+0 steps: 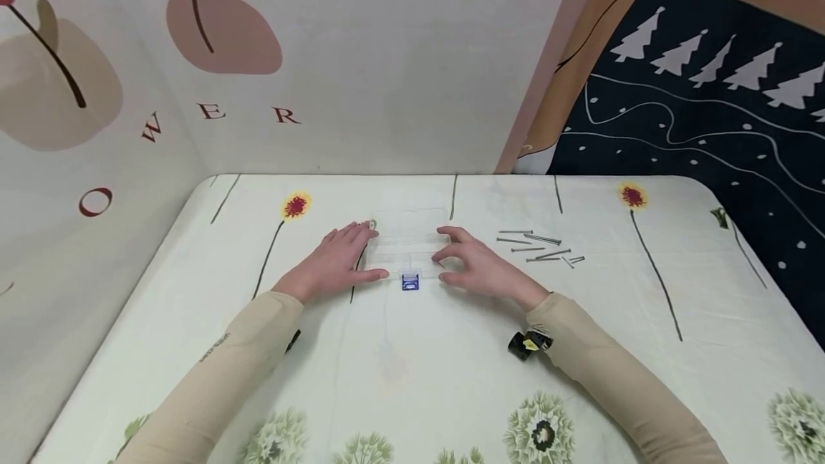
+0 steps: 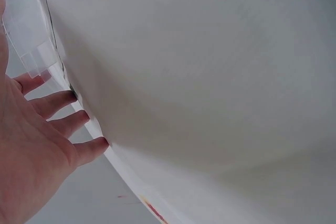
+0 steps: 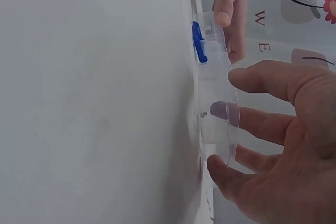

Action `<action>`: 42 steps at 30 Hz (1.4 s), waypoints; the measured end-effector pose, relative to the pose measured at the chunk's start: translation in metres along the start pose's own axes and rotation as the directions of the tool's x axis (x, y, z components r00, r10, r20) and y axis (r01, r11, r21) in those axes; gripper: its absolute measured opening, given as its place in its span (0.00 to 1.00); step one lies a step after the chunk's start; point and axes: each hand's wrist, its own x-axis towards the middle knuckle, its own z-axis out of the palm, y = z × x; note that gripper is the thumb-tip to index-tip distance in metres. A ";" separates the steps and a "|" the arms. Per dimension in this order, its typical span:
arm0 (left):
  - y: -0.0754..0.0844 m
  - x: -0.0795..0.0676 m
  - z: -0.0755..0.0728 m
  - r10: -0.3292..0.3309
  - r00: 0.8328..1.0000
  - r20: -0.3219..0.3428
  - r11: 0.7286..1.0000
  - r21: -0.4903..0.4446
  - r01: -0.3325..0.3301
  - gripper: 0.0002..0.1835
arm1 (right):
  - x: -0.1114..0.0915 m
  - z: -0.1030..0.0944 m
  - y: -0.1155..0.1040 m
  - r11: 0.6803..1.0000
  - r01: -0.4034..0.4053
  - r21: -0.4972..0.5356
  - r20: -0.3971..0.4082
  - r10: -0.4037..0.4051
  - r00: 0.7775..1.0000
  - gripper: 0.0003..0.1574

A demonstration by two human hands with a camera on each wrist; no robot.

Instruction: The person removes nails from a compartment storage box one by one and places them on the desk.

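A clear plastic box (image 1: 407, 238) with a blue latch (image 1: 409, 280) on its near side lies on the table between both hands. At its left side rests my left hand (image 1: 336, 258), fingers stretched forward and thumb at the near left corner. My right hand (image 1: 480, 263) is at the right side with fingers spread and slightly bent. In the right wrist view, one finger (image 3: 224, 111) of it shows through the clear wall, and the thumb is by the top edge. A small dark thing (image 3: 204, 114) shows through the box there.
Several loose nails (image 1: 541, 240) lie on the table to the right of the box. A white flower-patterned cloth (image 1: 412, 378) covers the table. Behind stands a patterned fabric wall (image 1: 399, 92), with a dark tree-print cloth (image 1: 696, 106) at the right.
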 end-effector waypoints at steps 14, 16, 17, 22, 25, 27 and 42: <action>0.003 -0.002 -0.002 -0.005 1.000 -0.003 1.000 0.006 0.005 0.46 | -0.001 -0.003 0.001 0.999 -0.026 0.026 0.034 0.025 0.999 0.15; 0.002 -0.001 -0.002 -0.004 1.000 -0.003 1.000 0.010 0.004 0.46 | 0.000 -0.002 0.002 0.998 -0.027 0.048 0.036 0.025 0.999 0.15; 0.002 -0.001 -0.002 -0.004 1.000 -0.003 1.000 0.011 0.004 0.46 | 0.000 -0.002 0.002 0.998 -0.027 0.055 0.038 0.025 0.999 0.14; 0.002 -0.001 -0.002 0.002 1.000 -0.005 1.000 0.013 -0.002 0.46 | 0.001 -0.003 0.002 0.996 -0.039 0.077 0.059 0.034 0.998 0.14; 0.001 0.000 -0.002 0.005 1.000 -0.012 1.000 0.021 -0.005 0.46 | 0.002 -0.003 0.000 0.997 -0.052 0.065 0.065 0.048 0.997 0.12; 0.001 0.000 -0.002 0.008 1.000 -0.017 1.000 0.028 -0.008 0.46 | 0.003 -0.003 -0.002 0.997 -0.060 0.053 0.066 0.056 0.996 0.11; 0.002 0.001 -0.001 0.022 0.999 -0.023 0.999 0.027 -0.021 0.46 | 0.003 0.006 -0.005 0.999 -0.043 -0.031 0.065 0.045 0.997 0.12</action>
